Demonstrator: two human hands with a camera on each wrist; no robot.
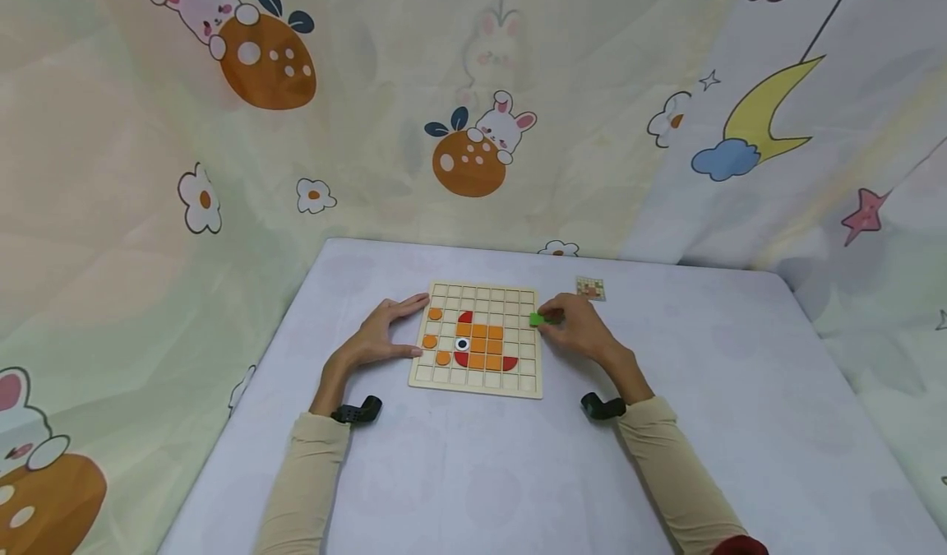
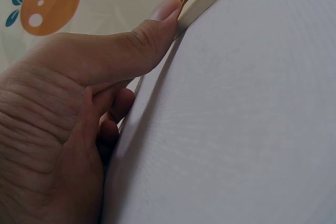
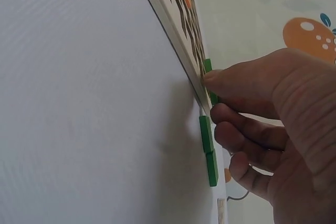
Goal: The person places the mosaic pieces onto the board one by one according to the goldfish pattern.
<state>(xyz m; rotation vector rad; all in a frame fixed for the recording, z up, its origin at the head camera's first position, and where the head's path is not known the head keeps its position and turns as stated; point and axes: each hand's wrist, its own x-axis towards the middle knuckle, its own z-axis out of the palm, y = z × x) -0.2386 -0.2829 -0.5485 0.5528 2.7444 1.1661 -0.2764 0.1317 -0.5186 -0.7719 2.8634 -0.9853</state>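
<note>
On the table lies a pale wooden grid board (image 1: 475, 381), bearing a block of orange square tiles (image 1: 487, 346), several red rounded tiles (image 1: 510, 363) and one white eye tile (image 1: 462, 344). Three orange round tiles (image 1: 435, 314) sit along its left side. My left hand (image 1: 372, 335) touches the board's left edge, with the fingers stretched toward the upper corner and the thumb lower down. At the right edge my right hand (image 1: 581, 325) pinches a green square tile (image 1: 536, 319) over the board. Two more green tiles (image 3: 208, 150) lie beside the board, mostly hidden under that hand in the head view.
A small patterned picture card (image 1: 590, 289) lies behind my right hand. The white-covered table (image 1: 473, 464) stretches around the board, and a printed fabric backdrop (image 1: 385, 160) rises behind its back edge.
</note>
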